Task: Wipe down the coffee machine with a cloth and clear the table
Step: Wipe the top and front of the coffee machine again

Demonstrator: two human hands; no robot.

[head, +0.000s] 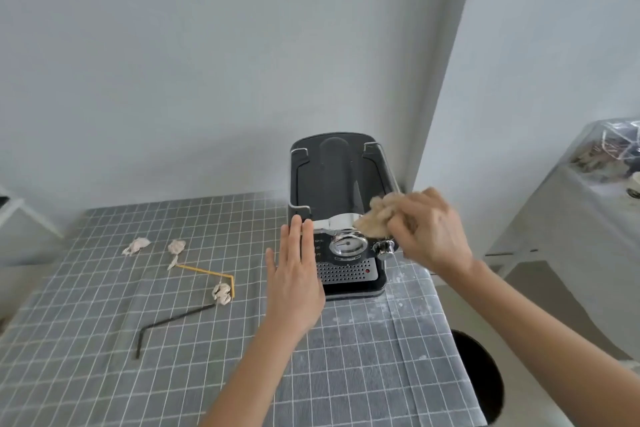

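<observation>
A dark grey coffee machine (337, 180) with a round gauge and a chrome knob stands at the far right of the table (346, 357), which has a grey checked cloth over it. My right hand (429, 229) grips a crumpled beige cloth (375, 215) and presses it on the machine's chrome top front edge, at the right. My left hand (298, 274) lies flat with fingers together against the machine's left side. Three crumpled paper scraps (136, 245) (176, 248) (221, 293), a bent yellow straw (207, 274) and a bent black straw (166, 322) lie on the table to the left.
A dark round bin opening (481, 374) sits on the floor just beyond the table's right edge. A white unit with a plastic-wrapped bundle (609, 149) stands at the far right. White walls close in behind the machine, with a corner just to its right.
</observation>
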